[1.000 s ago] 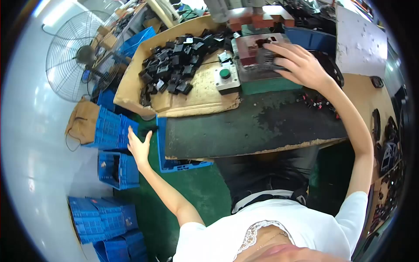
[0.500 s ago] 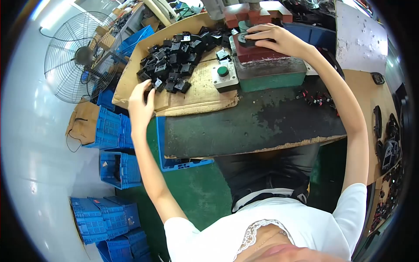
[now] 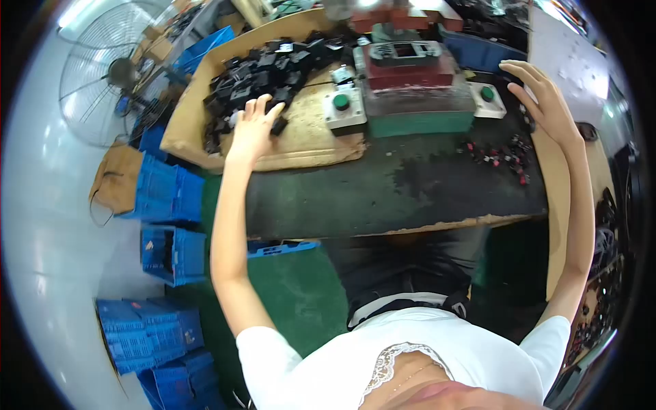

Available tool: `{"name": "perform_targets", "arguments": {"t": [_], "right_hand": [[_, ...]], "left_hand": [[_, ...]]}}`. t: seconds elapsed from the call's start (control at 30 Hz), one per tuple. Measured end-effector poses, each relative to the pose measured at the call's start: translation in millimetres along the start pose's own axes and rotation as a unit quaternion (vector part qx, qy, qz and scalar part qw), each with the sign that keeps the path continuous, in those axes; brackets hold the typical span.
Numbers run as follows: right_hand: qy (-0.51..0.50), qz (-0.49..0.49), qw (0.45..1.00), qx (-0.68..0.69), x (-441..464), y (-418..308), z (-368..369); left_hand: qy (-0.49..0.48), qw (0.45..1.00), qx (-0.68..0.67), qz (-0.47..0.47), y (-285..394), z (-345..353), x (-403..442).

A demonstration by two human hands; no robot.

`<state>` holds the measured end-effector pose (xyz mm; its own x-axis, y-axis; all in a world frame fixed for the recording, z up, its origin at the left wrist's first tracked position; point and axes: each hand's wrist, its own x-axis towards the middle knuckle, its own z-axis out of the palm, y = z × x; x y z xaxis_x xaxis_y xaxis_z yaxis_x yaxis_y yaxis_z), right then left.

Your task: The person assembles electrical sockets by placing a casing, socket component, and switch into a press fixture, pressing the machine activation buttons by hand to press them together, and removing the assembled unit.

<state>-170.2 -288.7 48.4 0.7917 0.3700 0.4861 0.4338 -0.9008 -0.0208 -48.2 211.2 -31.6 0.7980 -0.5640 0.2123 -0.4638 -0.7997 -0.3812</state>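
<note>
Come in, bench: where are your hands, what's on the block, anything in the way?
Left hand at the black parts, hold unclear. Right hand open, near right green button. Dark panel on maroon block. Left button box between black parts and block.

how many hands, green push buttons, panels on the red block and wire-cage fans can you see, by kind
Hands: 2
Green push buttons: 2
Panel on the red block: 1
Wire-cage fan: 1
Total: 6
</note>
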Motion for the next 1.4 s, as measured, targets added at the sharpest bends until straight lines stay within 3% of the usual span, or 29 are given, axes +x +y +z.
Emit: {"name": "perform_targets", "arguments": {"t": [0.17,0.23,0.3,0.37,0.43,0.5,0.53,0.6,0.7,0.8,0.97,1.03,1.1,1.17,1.27,1.3,1.37,1.4], "right_hand": [[-0.012,0.089,0.996,-0.003,-40,44,-46],[-0.003,0.143,0.990,-0.004,-56,55,-57],[-0.019,0.168,0.985,0.016,-73,65,-54],[-0.054,0.182,0.978,0.081,-81,69,-35],[-0.059,0.136,0.988,0.046,-77,61,-17],[-0.142,0.111,0.978,0.107,-69,49,1],[-0.140,0.114,0.978,0.106,-65,42,6],[-0.203,0.093,0.970,0.099,-60,33,13],[-0.200,0.051,0.971,0.118,-59,36,28],[-0.226,0.076,0.960,0.144,-57,30,35],[-0.258,0.083,0.956,0.113,-59,31,41],[-0.265,0.056,0.957,0.102,-58,25,38],[-0.267,-0.007,0.963,0.038,-58,18,36],[-0.267,-0.004,0.963,0.024,-58,15,37],[-0.208,0.020,0.977,0.051,-51,11,30],[-0.209,0.015,0.977,0.051,-46,11,26],[-0.139,0.075,0.978,0.138,-33,13,23],[-0.097,0.071,0.976,0.179,-29,14,24]], "left_hand": [[-0.027,0.991,0.068,0.114,5,1,16],[-0.019,0.994,0.066,0.088,11,-15,20],[0.135,0.977,-0.163,-0.002,15,-22,25],[0.171,0.868,-0.454,-0.106,34,-40,33],[0.169,0.675,-0.701,-0.157,49,-50,43],[0.101,0.524,-0.832,-0.152,60,-63,51],[0.091,0.506,-0.847,-0.136,67,-64,55],[0.073,0.526,-0.842,-0.091,76,-70,62],[0.058,0.552,-0.829,-0.073,98,-93,68],[0.071,0.606,-0.792,-0.024,112,-109,73],[0.097,0.607,-0.789,0.002,121,-113,88],[0.089,0.639,-0.763,0.023,124,-109,100],[0.088,0.650,-0.755,0.018,128,-96,112],[0.103,0.649,-0.754,0.024,137,-86,123],[0.154,0.680,-0.715,0.049,147,-77,139],[0.196,0.705,-0.679,0.066,148,-75,145],[0.233,0.805,-0.541,0.069,141,-71,154],[0.233,0.805,-0.541,0.065,140,-69,157]]}}
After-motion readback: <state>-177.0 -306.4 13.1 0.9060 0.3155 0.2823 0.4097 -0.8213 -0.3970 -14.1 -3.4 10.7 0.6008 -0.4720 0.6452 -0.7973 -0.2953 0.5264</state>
